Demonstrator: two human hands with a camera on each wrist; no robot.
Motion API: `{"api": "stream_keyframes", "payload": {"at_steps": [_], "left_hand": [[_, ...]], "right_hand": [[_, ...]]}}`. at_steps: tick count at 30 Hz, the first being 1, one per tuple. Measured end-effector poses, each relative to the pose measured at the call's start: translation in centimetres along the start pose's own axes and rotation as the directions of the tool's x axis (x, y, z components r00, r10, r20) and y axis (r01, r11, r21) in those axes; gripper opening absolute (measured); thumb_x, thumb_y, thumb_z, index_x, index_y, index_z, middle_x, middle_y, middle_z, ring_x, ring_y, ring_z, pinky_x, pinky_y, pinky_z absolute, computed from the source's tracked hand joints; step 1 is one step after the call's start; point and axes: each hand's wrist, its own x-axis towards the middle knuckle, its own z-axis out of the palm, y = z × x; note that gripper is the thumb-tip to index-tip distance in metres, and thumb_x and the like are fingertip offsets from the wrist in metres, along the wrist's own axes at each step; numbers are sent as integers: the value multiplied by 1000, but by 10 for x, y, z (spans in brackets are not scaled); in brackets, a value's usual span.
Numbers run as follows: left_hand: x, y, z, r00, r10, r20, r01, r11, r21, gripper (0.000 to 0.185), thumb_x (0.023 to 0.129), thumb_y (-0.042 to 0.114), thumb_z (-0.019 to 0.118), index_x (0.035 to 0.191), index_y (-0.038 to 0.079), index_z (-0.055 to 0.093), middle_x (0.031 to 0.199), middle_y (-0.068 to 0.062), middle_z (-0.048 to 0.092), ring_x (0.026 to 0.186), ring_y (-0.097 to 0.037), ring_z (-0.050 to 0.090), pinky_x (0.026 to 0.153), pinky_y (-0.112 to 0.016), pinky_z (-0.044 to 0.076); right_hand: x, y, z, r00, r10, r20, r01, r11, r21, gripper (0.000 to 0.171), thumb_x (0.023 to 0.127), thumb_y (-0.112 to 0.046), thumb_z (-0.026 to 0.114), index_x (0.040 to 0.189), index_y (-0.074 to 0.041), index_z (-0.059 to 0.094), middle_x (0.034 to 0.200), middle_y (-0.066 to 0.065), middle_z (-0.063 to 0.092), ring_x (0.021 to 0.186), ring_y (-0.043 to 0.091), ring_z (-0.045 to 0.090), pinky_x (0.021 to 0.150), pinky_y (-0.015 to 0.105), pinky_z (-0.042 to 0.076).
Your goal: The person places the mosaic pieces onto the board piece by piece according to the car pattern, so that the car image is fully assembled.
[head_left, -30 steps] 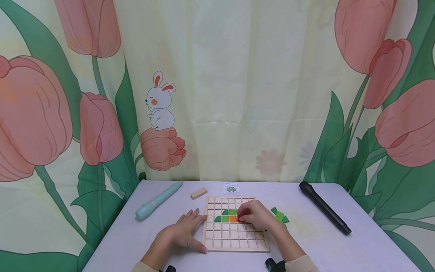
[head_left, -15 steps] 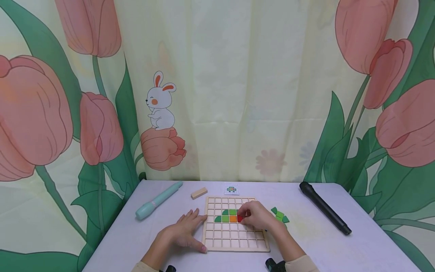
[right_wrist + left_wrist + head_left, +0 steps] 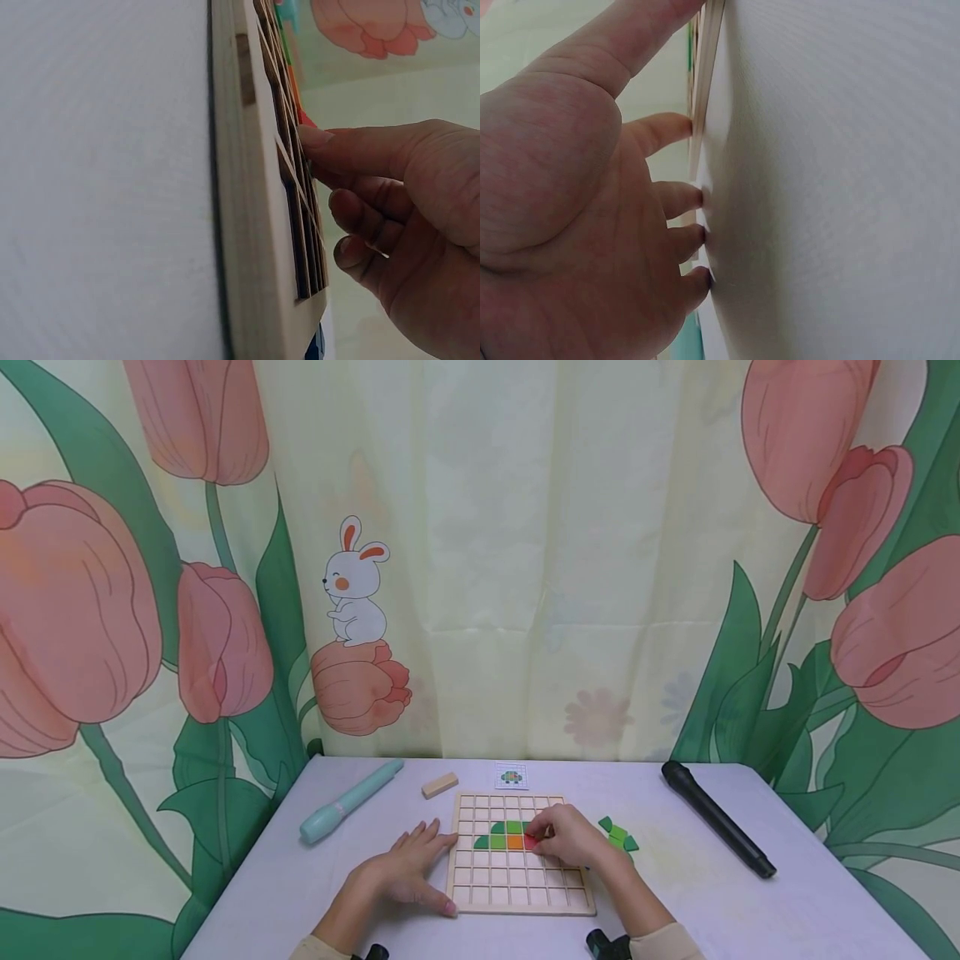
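Left hand (image 3: 405, 872): near left, flat on the table (image 3: 750, 902), fingers spread, thumb against the near-left edge of the grid board (image 3: 517, 906), seemingly to steady it. Right hand (image 3: 573, 837): fingers curled, pinching a red piece (image 3: 530, 842) at a cell beside the orange piece (image 3: 514, 842), apparently seating it. Green pieces (image 3: 497, 837): in the same rows, left of the orange. Loose green pieces (image 3: 618, 835): right of the board, partly hidden behind the hand. Far: pattern card (image 3: 511, 776), too small to read; wooden block (image 3: 438, 785); teal pen (image 3: 347, 812); black microphone (image 3: 716, 829).
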Motion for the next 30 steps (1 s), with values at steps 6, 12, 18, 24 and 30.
{"api": "stream_keyframes", "payload": {"at_steps": [6, 12, 18, 24, 30], "left_hand": [[1, -1, 1, 1000, -15, 3, 15, 999, -28, 109, 70, 65, 87, 159, 21, 42, 171, -23, 23, 160, -45, 15, 126, -67, 16], [2, -1, 2, 1000, -24, 5, 25, 999, -42, 108, 70, 64, 88, 158, 22, 42, 171, -23, 23, 160, -44, 15, 127, -66, 15], [2, -1, 2, 1000, -19, 1, 19, 999, -30, 108, 70, 65, 88, 159, 22, 42, 171, -23, 23, 160, -44, 15, 127, -66, 16], [2, -2, 2, 1000, -16, -6, 15, 1000, -18, 108, 70, 65, 87, 158, 22, 42, 171, -23, 24, 160, -43, 16, 127, -65, 16], [2, -3, 2, 1000, -8, -8, 8, 1000, -20, 109, 70, 66, 87, 158, 22, 42, 171, -23, 24, 160, -44, 16, 127, -65, 16]], "right_hand": [[-1, 0, -2, 1000, 12, -19, -13, 1000, -20, 23, 86, -9, 84, 109, -12, 81, 91, -5, 70, 81, 16, 55, 65, 25, 47], [-2, -1, -9, 996, 25, -83, -28, 999, -31, 24, 87, -12, 83, 111, -13, 80, 94, -4, 68, 80, 16, 54, 62, 25, 45], [-5, 1, -22, 980, 80, -183, -85, 996, -19, 27, 87, -11, 84, 114, -11, 79, 98, -1, 71, 80, 15, 53, 64, 25, 45], [-10, 7, -37, 957, 153, -245, -154, 988, 13, 27, 90, -13, 81, 117, -12, 78, 104, 3, 71, 85, 17, 53, 65, 27, 46], [-15, 18, -50, 946, 176, -271, -181, 983, 7, 27, 92, -15, 79, 119, -12, 77, 108, 5, 71, 88, 18, 54, 68, 27, 49]]}}
